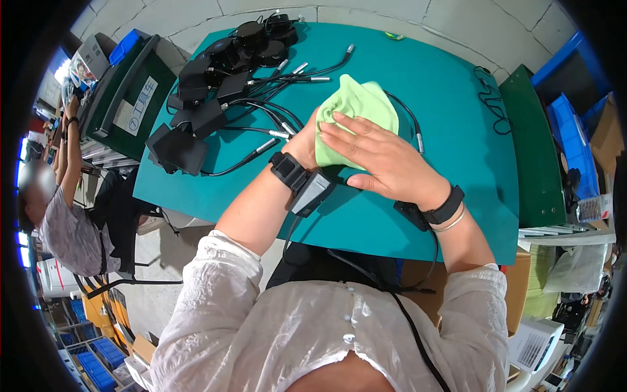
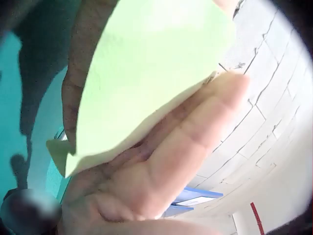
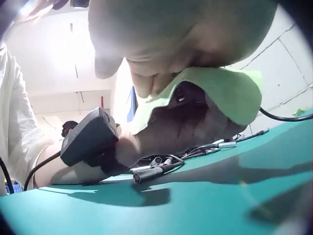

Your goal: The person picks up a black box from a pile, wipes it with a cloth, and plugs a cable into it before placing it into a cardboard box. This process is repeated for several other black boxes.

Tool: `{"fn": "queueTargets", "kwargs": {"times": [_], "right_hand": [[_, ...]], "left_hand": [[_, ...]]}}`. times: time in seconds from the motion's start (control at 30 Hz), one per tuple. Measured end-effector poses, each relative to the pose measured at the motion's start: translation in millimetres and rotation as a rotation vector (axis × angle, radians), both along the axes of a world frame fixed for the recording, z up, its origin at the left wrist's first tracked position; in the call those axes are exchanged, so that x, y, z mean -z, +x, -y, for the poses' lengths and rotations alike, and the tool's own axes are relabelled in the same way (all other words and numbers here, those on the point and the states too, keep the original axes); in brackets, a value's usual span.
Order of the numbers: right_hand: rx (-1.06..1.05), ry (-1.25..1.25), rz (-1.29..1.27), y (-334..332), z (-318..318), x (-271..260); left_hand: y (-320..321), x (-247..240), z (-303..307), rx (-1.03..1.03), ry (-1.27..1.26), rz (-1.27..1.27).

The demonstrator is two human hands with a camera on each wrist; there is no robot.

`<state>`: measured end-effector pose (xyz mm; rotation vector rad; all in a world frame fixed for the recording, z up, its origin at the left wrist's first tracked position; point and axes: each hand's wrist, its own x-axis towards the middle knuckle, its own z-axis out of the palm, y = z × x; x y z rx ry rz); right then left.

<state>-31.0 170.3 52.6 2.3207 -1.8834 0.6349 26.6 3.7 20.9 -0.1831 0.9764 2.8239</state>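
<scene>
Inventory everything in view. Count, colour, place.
Cloth: 1, light green, between hands
Table: 1, teal, below hands
Units: several, black, boxy and round, table's left
Metal-tipped cables: several, black, near units
Another tipped cable: 1, black, right of cloth
Loose cable: 1, black, table's far right
Crate: 1, dark green, left of table
Panel: 1, dark green, right of table
Trays: count unclear, blue, beyond panel
Wall: 1, pale, behind table
Other person: 1, grey top, far left
Edge clutter: too small to count
Wrist devices: 2, black and grey, wrists
Sleeves: 2, white, both arms
Left hand: 1, bare, beneath cloth
Right hand: 1, bare, atop cloth
</scene>
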Motion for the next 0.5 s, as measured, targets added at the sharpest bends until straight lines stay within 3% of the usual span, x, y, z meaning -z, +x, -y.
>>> {"fn": "queueTargets", "kwargs": {"times": [0.03,0.07,0.1,0.17,0.2,0.23,0.4,0.5], "right_hand": [[0.002,-0.003,0.001,-0.6,-0.6,0.2],[0.063,-0.037,0.057,-2.5,-2.0,0.3],[0.117,-0.071,0.114,-5.1,-2.1,0.6],[0.131,-0.116,0.142,-16.5,-3.1,3.5],[0.131,-0.116,0.215,-22.4,-4.1,2.5],[0.133,-0.114,0.287,-24.7,-4.5,1.4],[0.222,-0.293,0.412,-32.7,-9.2,7.0],[0.513,-0.372,0.708,-37.6,-13.5,4.8]], "left_hand": [[0.2,3.4,-2.3,-0.009,-0.016,-0.027],[-10.2,6.1,-3.6,0.105,0.306,-0.058],[-3.9,11.2,-0.2,0.181,0.224,-0.114],[2.9,-3.7,-16.9,-0.052,0.006,0.13],[-0.7,8.0,-6.0,0.227,0.327,-0.079],[-1.9,3.2,-11.5,0.134,0.183,0.037],[2.4,-4.9,-18.1,0.239,0.111,-0.063],[-4.1,0.7,-15.6,0.399,0.237,-0.164]]}}
